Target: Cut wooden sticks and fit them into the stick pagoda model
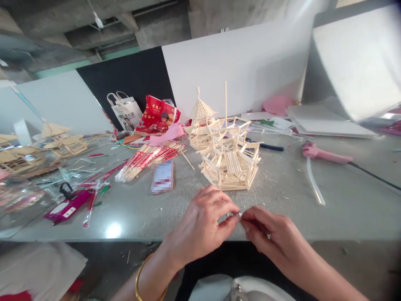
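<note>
Left hand (200, 221) and right hand (269, 236) pinched a small pale piece (238, 215) between fingertips, near the stick pavilion (230, 161).

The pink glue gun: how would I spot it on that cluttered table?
Start at the grey table and find the unfinished stick pavilion model in the middle. Look right, past the loose clear glue stick. The pink glue gun lies flat there, trailing a black cord; nothing else on that side is pink with a cable.

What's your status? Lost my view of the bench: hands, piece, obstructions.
Left hand and right hand pinching one small pale piece together. Stick pavilion model just beyond. Nothing between.
</note>
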A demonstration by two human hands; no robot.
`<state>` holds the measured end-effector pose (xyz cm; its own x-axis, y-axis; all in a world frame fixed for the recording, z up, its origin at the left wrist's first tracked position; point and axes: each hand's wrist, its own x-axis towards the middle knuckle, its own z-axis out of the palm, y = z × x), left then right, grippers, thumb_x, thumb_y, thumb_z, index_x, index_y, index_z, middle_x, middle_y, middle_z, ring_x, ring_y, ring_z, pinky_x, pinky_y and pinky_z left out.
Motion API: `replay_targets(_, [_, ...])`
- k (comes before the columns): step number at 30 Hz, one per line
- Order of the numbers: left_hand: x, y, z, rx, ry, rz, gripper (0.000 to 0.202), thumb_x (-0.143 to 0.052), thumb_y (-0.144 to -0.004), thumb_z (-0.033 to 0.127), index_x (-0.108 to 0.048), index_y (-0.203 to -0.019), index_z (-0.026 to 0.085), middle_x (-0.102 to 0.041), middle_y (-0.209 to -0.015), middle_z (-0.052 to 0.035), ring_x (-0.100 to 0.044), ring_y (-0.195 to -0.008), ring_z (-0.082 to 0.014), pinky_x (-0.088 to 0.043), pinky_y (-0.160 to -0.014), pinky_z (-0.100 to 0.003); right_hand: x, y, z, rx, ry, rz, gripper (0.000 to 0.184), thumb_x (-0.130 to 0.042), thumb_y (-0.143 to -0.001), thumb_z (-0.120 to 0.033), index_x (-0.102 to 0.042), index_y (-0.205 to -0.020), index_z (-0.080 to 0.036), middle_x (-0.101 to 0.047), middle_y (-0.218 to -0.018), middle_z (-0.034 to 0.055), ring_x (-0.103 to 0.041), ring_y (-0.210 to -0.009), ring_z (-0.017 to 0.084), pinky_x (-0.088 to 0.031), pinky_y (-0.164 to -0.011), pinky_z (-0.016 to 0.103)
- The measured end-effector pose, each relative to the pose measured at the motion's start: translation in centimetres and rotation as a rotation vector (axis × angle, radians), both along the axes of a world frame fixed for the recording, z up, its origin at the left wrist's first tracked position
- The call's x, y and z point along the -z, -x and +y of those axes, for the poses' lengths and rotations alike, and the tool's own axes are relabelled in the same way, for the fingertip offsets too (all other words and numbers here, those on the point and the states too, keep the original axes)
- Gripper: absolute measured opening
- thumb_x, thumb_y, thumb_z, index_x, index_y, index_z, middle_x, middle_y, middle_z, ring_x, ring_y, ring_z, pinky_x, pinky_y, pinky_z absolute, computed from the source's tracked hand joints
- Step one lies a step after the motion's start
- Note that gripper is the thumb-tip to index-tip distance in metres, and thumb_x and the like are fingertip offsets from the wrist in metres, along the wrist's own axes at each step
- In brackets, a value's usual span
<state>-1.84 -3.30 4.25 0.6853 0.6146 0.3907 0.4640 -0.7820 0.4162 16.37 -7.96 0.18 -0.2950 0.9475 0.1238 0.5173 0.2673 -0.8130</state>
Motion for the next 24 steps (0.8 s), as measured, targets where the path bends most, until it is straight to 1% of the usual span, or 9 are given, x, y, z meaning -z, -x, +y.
replay_targets(4, [0.1,0.1,-0.4,0.009,0.072,-0.005,0.012,-0.053,-0.085,0.018,-0.064,-0.087,0.017,-0.063,-0.081,-0.0049,-0.056,-0.079,-0.0169,-0.041,-0.077,-0.027,-0.1,0.0,-0.6,-0.004,-0.101,-0.051,0.021,-0.037,-0.093,-0.031,-0.046,-0.081,-0.018,-0.042,-0.062,-0.0033,-0.032,-0.054,0.007,-0.032,-0.052,0.016])
replay_targets(8, [0.2,0.4,-0.8,-0.006,0.155,-0.017,0.015,-0.051,-0.085,0.016,-0.066,-0.086,0.019,-0.061,-0.075,-0.0023,-0.054,-0.066,-0.0133,-0.04,-0.064,-0.022,0.0,0.0,-0.9,-0.013,-0.137,-0.121,0.019,-0.037,-0.094,-0.029,-0.048,-0.083,-0.018,-0.043,-0.063,-0.0031,-0.033,-0.054,0.008,-0.032,-0.052,0.017])
replay_targets(11, [0.3,0.6,-1.0,-0.027,0.194,-0.036,0.014,-0.053,-0.083,0.014,-0.066,-0.082,0.019,-0.058,-0.07,-0.0004,-0.053,-0.064,-0.0127,-0.039,-0.061,-0.021,0.0,0.4,-0.8,-0.027,-0.181,-0.176,0.018,-0.037,-0.094,-0.029,-0.048,-0.085,-0.019,-0.044,-0.062,-0.0032,-0.034,-0.053,0.008,-0.032,-0.052,0.018])
replay_targets(15, [1.1,0.7,-1.2,-0.076,0.256,-0.098,0.01,-0.053,-0.083,0.017,-0.063,-0.08,0.018,-0.058,-0.072,-0.0005,-0.054,-0.067,-0.0127,-0.04,-0.062,-0.02,0.1,0.8,-0.9,0.004,-0.267,-0.183,0.012,-0.041,-0.094,-0.027,-0.051,-0.09,-0.021,-0.052,-0.068,-0.0032,-0.044,-0.055,0.006,-0.036,-0.055,0.016])
replay_targets(17, [1.6,0.7,-1.2,-0.107,0.245,-0.123,0.01,-0.053,-0.084,0.018,-0.062,-0.08,0.018,-0.059,-0.073,-0.001,-0.055,-0.067,-0.0127,-0.041,-0.063,-0.021,0.0,-0.2,-1.2,0.031,-0.328,-0.199,0.009,-0.045,-0.092,-0.027,-0.053,-0.094,-0.023,-0.057,-0.074,-0.0028,-0.05,-0.058,0.006,-0.039,-0.057,0.016])
replay_targets(19, [2.2,0.9,-1.2,-0.146,0.235,-0.155,0.01,-0.052,-0.083,0.017,-0.061,-0.079,0.018,-0.059,-0.073,-0.0013,-0.056,-0.067,-0.0129,-0.041,-0.063,-0.021,-0.4,-2.6,-1.3,0.113,-0.416,-0.239,0.011,-0.049,-0.09,-0.031,-0.055,-0.095,-0.024,-0.059,-0.076,-0.0022,-0.052,-0.059,0.007,-0.041,-0.058,0.016])
replay_targets(21, [2.6,1.1,-1.0,-0.18,0.258,-0.201,0.009,-0.052,-0.083,0.019,-0.059,-0.077,0.018,-0.059,-0.074,-0.0018,-0.056,-0.066,-0.0124,-0.041,-0.061,-0.02,-1.4,-6.0,-0.7,0.279,-0.51,-0.314,0.018,-0.051,-0.087,-0.04,-0.059,-0.093,-0.025,-0.061,-0.074,-0.0013,-0.052,-0.055,0.008,-0.04,-0.054,0.018])
replay_targets(22, [2.8,1.2,-0.9,-0.192,0.279,-0.229,0.01,-0.052,-0.084,0.02,-0.059,-0.077,0.018,-0.059,-0.073,-0.0018,-0.056,-0.064,-0.0118,-0.041,-0.059,-0.019,-2.1,-7.9,0.1,0.405,-0.516,-0.362,0.024,-0.053,-0.084,-0.045,-0.061,-0.091,-0.024,-0.061,-0.071,-0.0006,-0.051,-0.053,0.008,-0.039,-0.054,0.019])
replay_targets(24, [3.0,1.3,-0.7,-0.214,0.327,-0.289,0.011,-0.052,-0.084,0.023,-0.057,-0.076,0.018,-0.059,-0.071,-0.0015,-0.054,-0.059,-0.0105,-0.041,-0.055,-0.018,-3.9,-11.5,2.6,0.627,-0.389,-0.487,0.031,-0.06,-0.074,-0.048,-0.065,-0.093,-0.023,-0.062,-0.068,-0.0014,-0.052,-0.055,0.007,-0.036,-0.056,0.02])
